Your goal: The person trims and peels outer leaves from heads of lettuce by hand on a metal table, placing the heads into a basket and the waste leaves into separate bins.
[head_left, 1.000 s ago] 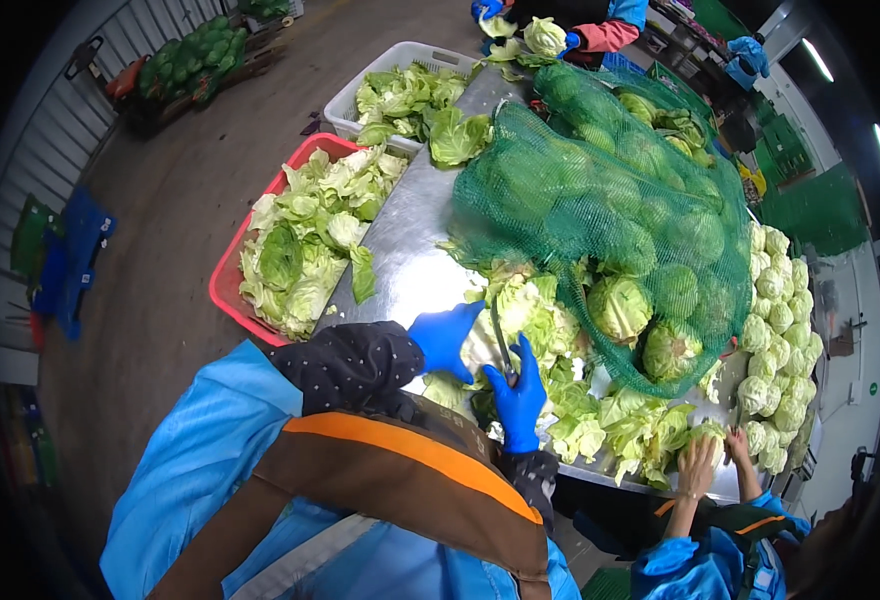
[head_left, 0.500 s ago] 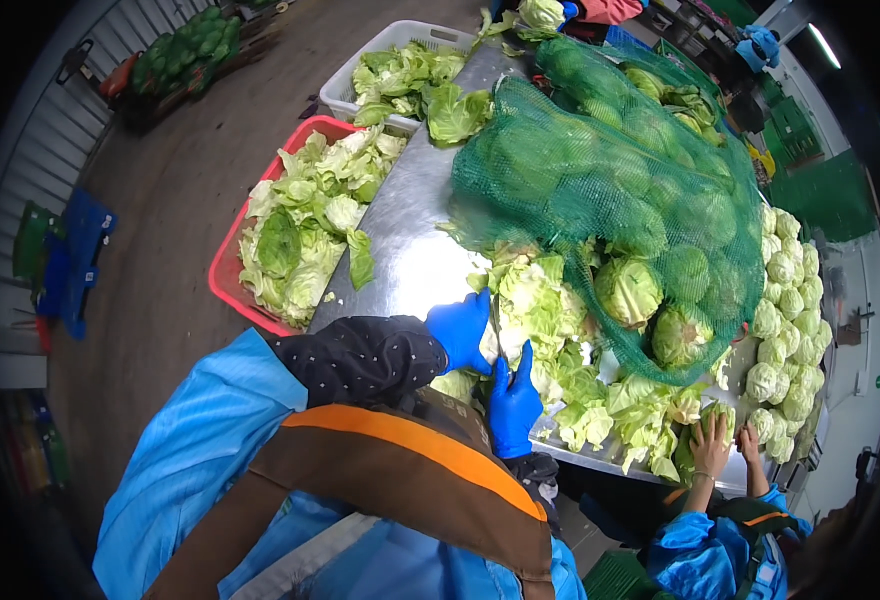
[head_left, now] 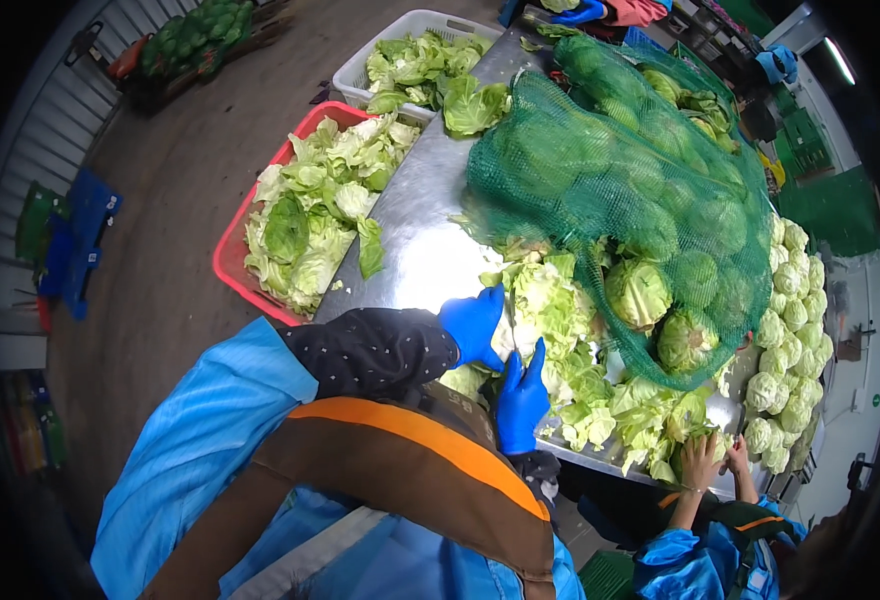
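Observation:
My left hand (head_left: 474, 326), in a blue glove, is closed around the near side of a pale cabbage (head_left: 503, 338) at the table's near edge. Right beside it, my blue-gloved right hand (head_left: 523, 402) points upward, its thumb and forefinger closed about what looks like a knife. Its thin blade lies against the cabbage and is mostly hidden. Loose green cabbage leaves (head_left: 550, 310) are heaped just past both hands. Beyond them, a green mesh sack (head_left: 620, 190) full of cabbages spreads over the metal table (head_left: 400, 250), with a cabbage (head_left: 639, 294) at its mouth.
Left of the table stand a red crate (head_left: 230, 250) and a white crate (head_left: 350, 75), both filled with leaves. At the right are stacked trimmed cabbages (head_left: 785, 350). Close by, a co-worker's bare hands (head_left: 702, 465) handle a cabbage. Another person's gloved hand (head_left: 580, 12) shows at the far end.
The whole view has shifted slightly. My hands stay together at the cabbage with little change in grip. The co-worker's hands have moved a little lower and closer together.

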Demonstrator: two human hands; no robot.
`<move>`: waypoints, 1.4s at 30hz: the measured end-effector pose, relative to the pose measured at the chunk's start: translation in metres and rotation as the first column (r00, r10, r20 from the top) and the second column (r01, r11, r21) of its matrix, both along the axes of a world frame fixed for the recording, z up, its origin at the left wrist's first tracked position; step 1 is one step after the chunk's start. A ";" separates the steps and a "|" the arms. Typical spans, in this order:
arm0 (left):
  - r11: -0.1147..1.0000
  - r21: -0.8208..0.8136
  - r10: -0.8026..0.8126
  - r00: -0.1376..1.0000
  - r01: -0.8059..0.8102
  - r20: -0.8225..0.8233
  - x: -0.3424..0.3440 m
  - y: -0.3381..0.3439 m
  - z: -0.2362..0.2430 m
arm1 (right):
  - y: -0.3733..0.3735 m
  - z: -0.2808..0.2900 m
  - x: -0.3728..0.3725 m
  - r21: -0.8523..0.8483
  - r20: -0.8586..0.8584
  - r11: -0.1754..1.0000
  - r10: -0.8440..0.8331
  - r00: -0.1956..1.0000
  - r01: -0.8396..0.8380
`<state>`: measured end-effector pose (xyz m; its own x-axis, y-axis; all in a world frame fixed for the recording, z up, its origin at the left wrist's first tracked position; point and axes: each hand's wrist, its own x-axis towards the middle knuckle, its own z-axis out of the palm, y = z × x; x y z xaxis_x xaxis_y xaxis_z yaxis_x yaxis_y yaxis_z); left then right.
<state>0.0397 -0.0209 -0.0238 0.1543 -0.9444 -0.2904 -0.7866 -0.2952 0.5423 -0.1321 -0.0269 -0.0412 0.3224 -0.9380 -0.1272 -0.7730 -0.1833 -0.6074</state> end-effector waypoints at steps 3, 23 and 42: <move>1.000 -0.011 0.010 0.999 -0.009 0.037 -0.006 0.000 -0.004 | -0.025 -0.051 -0.001 0.065 0.357 0.968 -0.251 0.900 0.244; 0.944 0.266 0.242 0.956 -0.193 -0.166 0.042 0.026 0.026 | -0.014 0.008 0.003 -0.243 0.383 0.952 -0.079 0.920 0.183; 0.813 -0.579 -0.080 0.971 -0.067 -0.224 0.032 0.056 0.000 | -0.057 -0.032 -0.049 -0.144 0.287 0.881 -0.398 0.871 0.450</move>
